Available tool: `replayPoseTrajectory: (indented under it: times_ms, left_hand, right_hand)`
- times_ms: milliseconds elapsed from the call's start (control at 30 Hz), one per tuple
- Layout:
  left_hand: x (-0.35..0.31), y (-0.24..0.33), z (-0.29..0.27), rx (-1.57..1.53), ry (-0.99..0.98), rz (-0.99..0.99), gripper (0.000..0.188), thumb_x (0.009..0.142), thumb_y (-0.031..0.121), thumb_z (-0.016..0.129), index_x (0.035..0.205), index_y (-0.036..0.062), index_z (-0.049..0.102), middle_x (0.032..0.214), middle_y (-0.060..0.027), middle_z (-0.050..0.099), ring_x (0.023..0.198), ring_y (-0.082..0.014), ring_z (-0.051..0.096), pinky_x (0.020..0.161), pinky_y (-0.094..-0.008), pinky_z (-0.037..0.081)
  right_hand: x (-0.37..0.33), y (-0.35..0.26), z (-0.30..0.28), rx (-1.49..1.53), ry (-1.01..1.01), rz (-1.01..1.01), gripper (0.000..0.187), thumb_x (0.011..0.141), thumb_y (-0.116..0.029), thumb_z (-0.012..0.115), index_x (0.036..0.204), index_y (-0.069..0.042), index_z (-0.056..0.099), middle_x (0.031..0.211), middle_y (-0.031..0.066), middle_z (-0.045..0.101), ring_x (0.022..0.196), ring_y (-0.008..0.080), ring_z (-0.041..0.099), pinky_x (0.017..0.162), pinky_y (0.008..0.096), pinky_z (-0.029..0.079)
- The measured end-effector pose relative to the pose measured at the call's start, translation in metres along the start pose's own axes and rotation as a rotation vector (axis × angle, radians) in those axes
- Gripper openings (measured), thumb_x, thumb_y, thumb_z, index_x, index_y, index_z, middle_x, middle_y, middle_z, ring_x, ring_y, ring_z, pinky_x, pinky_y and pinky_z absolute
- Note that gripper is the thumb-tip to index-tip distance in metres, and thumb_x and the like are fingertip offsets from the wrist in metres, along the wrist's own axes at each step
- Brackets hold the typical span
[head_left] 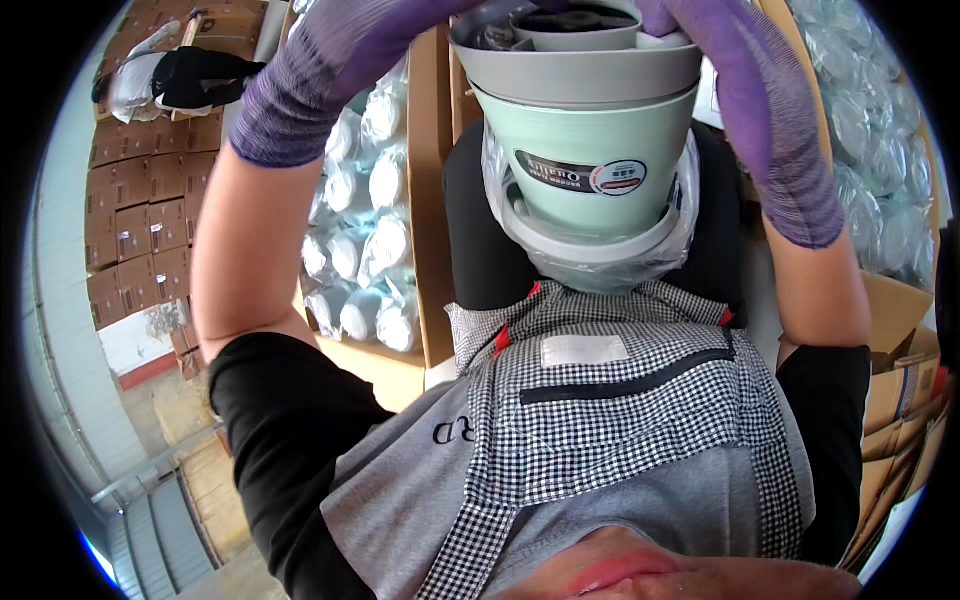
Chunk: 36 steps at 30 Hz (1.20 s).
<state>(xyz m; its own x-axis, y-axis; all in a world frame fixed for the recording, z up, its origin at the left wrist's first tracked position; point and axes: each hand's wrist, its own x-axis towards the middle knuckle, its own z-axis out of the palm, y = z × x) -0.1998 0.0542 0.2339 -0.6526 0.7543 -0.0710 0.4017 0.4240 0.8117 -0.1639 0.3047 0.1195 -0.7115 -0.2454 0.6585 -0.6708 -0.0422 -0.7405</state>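
Observation:
A mint-green tapered container (600, 150) with a wide grey rim (580, 78) stands upright between my thighs. Smaller grey and black round parts (575, 22) sit nested in its mouth. Around its lower part lies a clear plastic bag (650, 245), and a pale curved band (590, 245) shows through it. My right hand (735, 70), in a purple glove, grips at the container's right side, its thumb over the rim. My left hand (375, 45), gloved alike, reaches across the far left of the container; its fingers are cut off by the top edge.
To my left, a cardboard box (432, 190) borders several plastic-wrapped round items (365, 215). More clear-bagged items (860, 130) fill the right side, above flattened cardboard (895, 420). Brown cartons (150, 230) are stacked at far left, near another person (185, 80).

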Motion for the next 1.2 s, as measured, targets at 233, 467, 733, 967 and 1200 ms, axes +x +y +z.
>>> replayPoseTrajectory:
  times_ms: [233, 467, 733, 967, 1200]
  left_hand:
    - [-0.015, -0.092, 0.064, -0.084, 0.578, 0.391, 0.082, 0.108, 0.058, 0.021, 0.112, -0.0072, 0.071, 0.122, -0.0205, 0.07, 0.135, -0.0315, 0.053, 0.129, -0.0487, 0.007]
    - [0.002, -0.034, 0.116, 0.325, 0.827, 0.152, 0.065, 0.108, 0.046, 0.032, 0.091, -0.0028, 0.07, 0.099, -0.017, 0.071, 0.117, -0.0316, 0.06, 0.118, -0.0458, 0.026]
    - [0.014, -0.155, 0.09, -1.19, 0.637, 0.513, 0.059, 0.11, 0.038, 0.04, 0.062, 0.0073, 0.057, 0.09, -0.0166, 0.07, 0.109, -0.0322, 0.061, 0.11, -0.0458, 0.041]
    - [0.005, -0.096, 0.061, -0.744, 0.843, 0.213, 0.061, 0.11, 0.044, 0.041, 0.123, -0.0112, 0.061, 0.125, -0.024, 0.068, 0.114, -0.03, 0.066, 0.106, -0.0409, 0.048]
    - [0.002, -0.124, 0.088, -0.424, 0.796, 0.45, 0.076, 0.109, 0.057, 0.032, 0.08, -0.0013, 0.071, 0.098, -0.0188, 0.074, 0.102, -0.0308, 0.067, 0.101, -0.042, 0.047]
  right_hand:
    - [0.008, 0.032, 0.009, 0.678, -0.045, 0.17, 0.034, 0.089, -0.009, 0.06, 0.12, 0.006, 0.058, 0.115, 0.0187, 0.066, 0.106, 0.0274, 0.066, 0.098, 0.0342, 0.053]
    - [0.039, 0.129, 0.025, 1.322, -0.424, 0.763, 0.051, 0.084, -0.015, 0.06, 0.131, 0.007, 0.059, 0.127, 0.0237, 0.068, 0.112, 0.0303, 0.069, 0.104, 0.0398, 0.054]
    - [-0.008, 0.038, 0.036, -0.107, 0.1, -0.064, 0.03, 0.106, -0.022, 0.044, 0.095, 0.0, 0.062, 0.092, 0.011, 0.066, 0.096, 0.0227, 0.062, 0.094, 0.0354, 0.048]
    - [0.023, 0.08, -0.018, 0.252, -0.188, 0.007, 0.039, 0.108, -0.022, 0.038, 0.109, 0.004, 0.067, 0.11, 0.0169, 0.068, 0.106, 0.0243, 0.065, 0.097, 0.0339, 0.05]
    - [-0.002, 0.05, 0.017, -0.117, -0.01, -0.032, 0.037, 0.108, -0.022, 0.04, 0.104, 0.003, 0.066, 0.097, 0.0135, 0.068, 0.093, 0.0257, 0.065, 0.09, 0.0351, 0.05]
